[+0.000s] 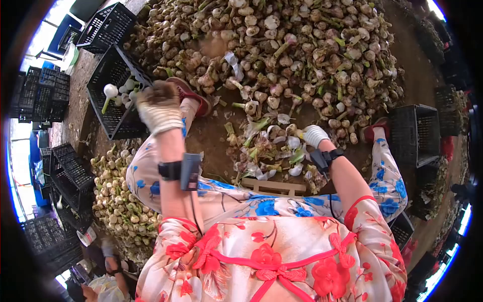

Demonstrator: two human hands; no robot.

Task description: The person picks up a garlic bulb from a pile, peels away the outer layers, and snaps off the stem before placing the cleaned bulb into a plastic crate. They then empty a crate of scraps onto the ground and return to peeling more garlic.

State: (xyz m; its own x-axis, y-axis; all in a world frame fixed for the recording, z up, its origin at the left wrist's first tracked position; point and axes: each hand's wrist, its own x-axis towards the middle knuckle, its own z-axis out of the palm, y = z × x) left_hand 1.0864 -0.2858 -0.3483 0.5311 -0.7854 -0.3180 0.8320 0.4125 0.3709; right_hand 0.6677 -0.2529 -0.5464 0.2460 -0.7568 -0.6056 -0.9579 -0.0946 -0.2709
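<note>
My left hand (160, 108), in a white glove with a dark, dirty palm side, is smeared by motion beside the right rim of a black plastic crate (103, 117). Its fingers do not show clearly. Inside the crate's outline are a clean white garlic bulb (110, 91) with a green stem and several more pale bulbs. My right hand (315, 136), in a striped white glove, is low at the front of a large heap of garlic (322, 65). Its fingers are curled at the edge of loose husks and cut stems (264, 141); I cannot tell what they hold.
A second garlic pile (121, 194) lies left of my legs. Black crates (422, 133) stand at the right, with more stacked at the left (43, 93). A wooden slatted piece (274, 186) lies before my lap. Another person's arm (118, 272) shows at lower left.
</note>
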